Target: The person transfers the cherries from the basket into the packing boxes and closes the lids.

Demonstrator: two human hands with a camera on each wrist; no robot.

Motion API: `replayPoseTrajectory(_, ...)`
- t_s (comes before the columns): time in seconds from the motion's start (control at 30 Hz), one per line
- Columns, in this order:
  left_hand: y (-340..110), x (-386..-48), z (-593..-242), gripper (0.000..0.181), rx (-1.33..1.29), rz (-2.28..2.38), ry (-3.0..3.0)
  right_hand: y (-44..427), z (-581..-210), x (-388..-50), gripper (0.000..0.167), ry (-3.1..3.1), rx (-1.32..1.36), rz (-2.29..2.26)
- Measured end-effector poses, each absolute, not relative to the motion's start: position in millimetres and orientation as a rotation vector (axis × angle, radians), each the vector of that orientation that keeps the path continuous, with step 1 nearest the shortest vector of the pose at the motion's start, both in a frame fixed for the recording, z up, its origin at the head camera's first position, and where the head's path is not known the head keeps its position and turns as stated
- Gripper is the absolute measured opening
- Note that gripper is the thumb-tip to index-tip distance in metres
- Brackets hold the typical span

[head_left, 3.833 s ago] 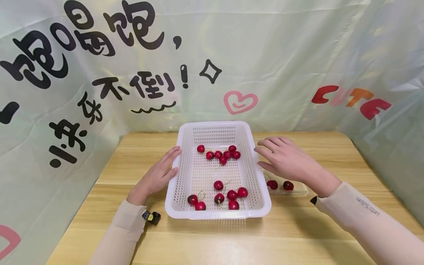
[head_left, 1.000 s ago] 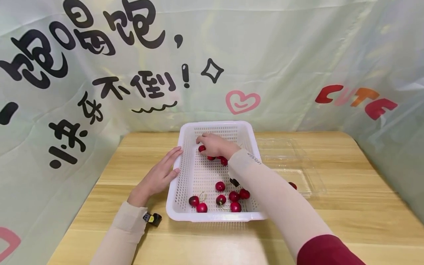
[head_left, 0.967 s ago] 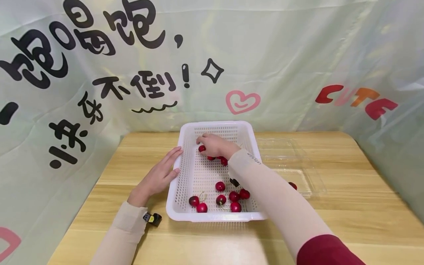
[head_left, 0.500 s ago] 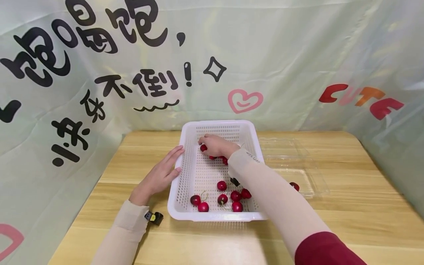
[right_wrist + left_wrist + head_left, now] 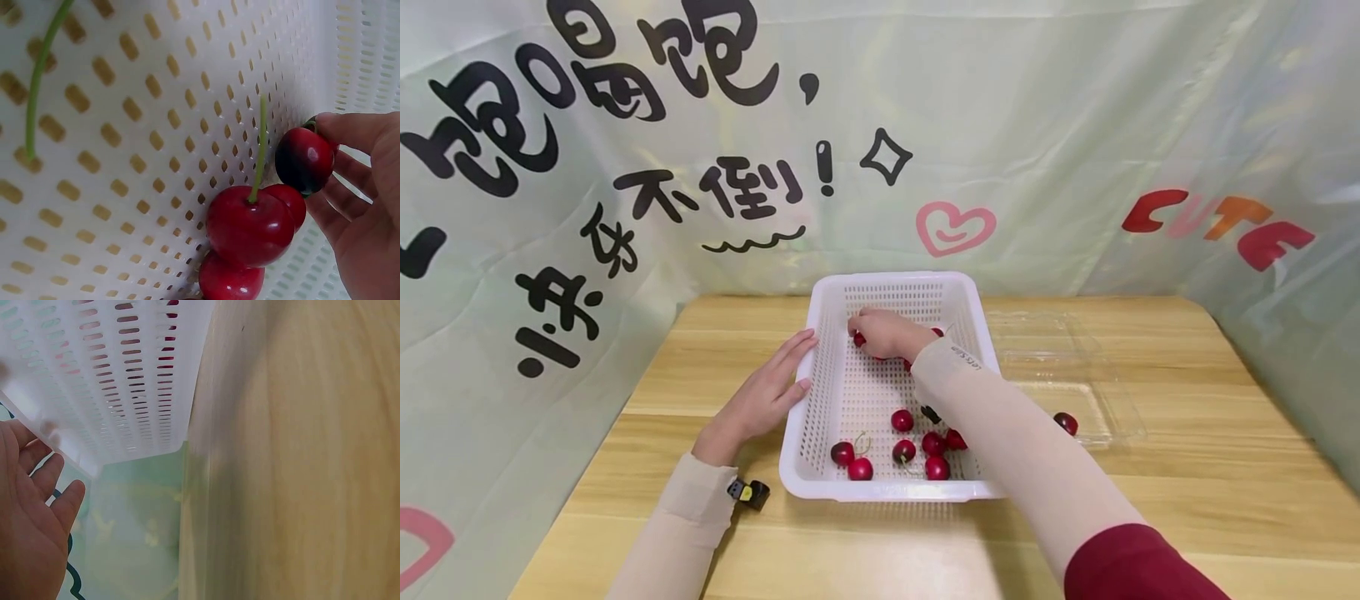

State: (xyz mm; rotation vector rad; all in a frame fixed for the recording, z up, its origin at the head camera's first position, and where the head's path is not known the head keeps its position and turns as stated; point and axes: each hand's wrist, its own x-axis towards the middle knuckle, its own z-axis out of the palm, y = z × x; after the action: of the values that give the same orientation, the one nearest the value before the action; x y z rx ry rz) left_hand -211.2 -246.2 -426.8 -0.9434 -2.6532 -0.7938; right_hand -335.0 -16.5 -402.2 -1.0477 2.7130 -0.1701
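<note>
My right hand (image 5: 889, 333) reaches into the far part of a white plastic basket (image 5: 887, 490), fingers down by its floor. Thumb and fingers curl about a cherry (image 5: 859, 339); in the right wrist view a dark red cherry (image 5: 305, 160) sits right at the thumb tip. More cherries with green stems (image 5: 259, 150) lie close to this hand, partly hidden by it in the head view. Several cherries (image 5: 902, 452) are spread over the basket's near end. My left hand (image 5: 756, 400) rests on the basket's left rim with its fingers stretched out.
A clear plastic box (image 5: 1097, 392) lies right of the basket, its lid side folded back. One cherry (image 5: 1065, 423) shows inside; my right forearm covers part of the box. The wooden table (image 5: 700, 542) meets a printed curtain (image 5: 1037, 150) at the back and sides.
My right hand has gone from above the plastic box into the basket's far left part, lately dipping slightly with the cherry. The left hand stays on the rim.
</note>
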Motion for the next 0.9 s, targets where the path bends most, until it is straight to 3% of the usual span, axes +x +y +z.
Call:
replayPoseTrajectory(0.3, -246.8, -210.8, -427.3, 0.057, -0.95, -0.803, -2.65, -20.2, -406.3, -332.0, 0.022, 2.754, -1.053, -0.124)
replayPoseTrajectory(0.9, -244.0, -211.3, -426.3, 0.058, -0.947, -0.8, -2.639, -9.9, -369.8, -327.5, 0.028, 2.858, -1.154, -0.089)
